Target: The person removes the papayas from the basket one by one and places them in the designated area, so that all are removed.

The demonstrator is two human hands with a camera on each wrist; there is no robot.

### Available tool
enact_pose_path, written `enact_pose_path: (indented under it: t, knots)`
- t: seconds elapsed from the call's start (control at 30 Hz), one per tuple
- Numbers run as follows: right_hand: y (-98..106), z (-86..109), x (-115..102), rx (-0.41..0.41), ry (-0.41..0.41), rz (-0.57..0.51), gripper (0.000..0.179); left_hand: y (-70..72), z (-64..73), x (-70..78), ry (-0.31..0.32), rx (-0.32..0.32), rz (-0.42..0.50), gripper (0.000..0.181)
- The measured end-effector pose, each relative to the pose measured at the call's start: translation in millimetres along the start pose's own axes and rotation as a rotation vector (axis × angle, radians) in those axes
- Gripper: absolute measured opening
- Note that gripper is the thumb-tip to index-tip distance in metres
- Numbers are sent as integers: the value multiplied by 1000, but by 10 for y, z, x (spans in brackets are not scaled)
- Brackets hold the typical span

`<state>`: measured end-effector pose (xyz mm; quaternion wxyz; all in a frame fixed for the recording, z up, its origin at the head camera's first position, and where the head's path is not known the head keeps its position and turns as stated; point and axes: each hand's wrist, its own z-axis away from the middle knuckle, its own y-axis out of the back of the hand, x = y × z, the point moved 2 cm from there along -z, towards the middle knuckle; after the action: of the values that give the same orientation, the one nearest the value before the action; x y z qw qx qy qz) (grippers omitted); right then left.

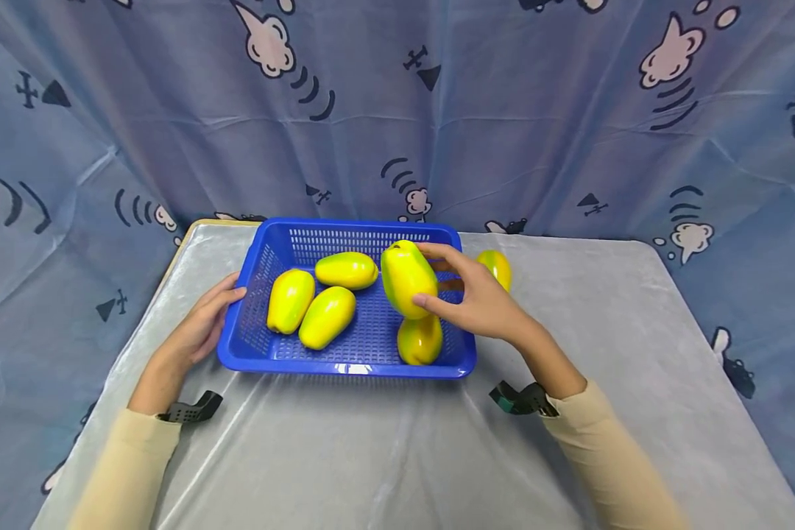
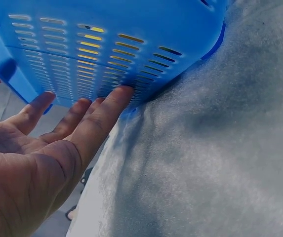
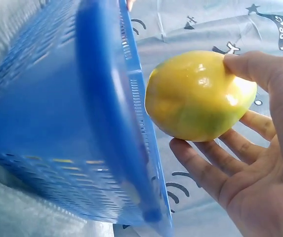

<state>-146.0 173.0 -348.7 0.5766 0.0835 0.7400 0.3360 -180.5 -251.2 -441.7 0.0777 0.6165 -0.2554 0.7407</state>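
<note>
My right hand (image 1: 483,298) holds a yellow-green papaya (image 1: 407,278) above the right part of a blue plastic basket (image 1: 371,370), thumb on one side and fingers on the other. The right wrist view shows this papaya (image 3: 195,96) close to the basket's rim (image 3: 106,98). At the basket's left end, my left hand (image 1: 202,320) grips the rim. In the left wrist view, its straight fingers (image 2: 104,113) rest against the slotted outer wall (image 2: 131,29). Inside the basket lie three papayas (image 1: 291,300) at the left and another papaya (image 1: 419,340) at the right, partly under the held one.
One more papaya (image 1: 497,267) lies on the table just beyond the basket's right end, partly behind my right hand. A silvery-grey cloth (image 1: 344,449) covers the table. Behind the table hangs a blue patterned curtain (image 1: 371,110).
</note>
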Motion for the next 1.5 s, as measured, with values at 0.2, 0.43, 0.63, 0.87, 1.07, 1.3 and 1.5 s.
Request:
enact_pose_path:
  t: [0.2,0.43,0.63,0.87,1.07,1.3,1.5]
  knots:
    - [59,112,54,77,-26,-6,72,-11,-33,-6,15,10,-26,32]
    - [134,181,149,176,-2,-62,71,-5,-31,-14,5,14,-8,32]
    - [193,234,196,215,-8,-94,70,2,11,-23,-16,-7,31,33]
    - [273,366,211,309,-23,-56,68,-8,7,-38,-1,-4,17,33]
    - [340,458,257,395,-41,-22,68,-17,-17,-11,-6,7,-4,33]
    - [391,504,356,438,-71,-9,67,-13,-3,-15,-15,6,-5,33]
    - [491,533,452,459,-119,22,68,-21,-12,-35,-30,-3,-1,34]
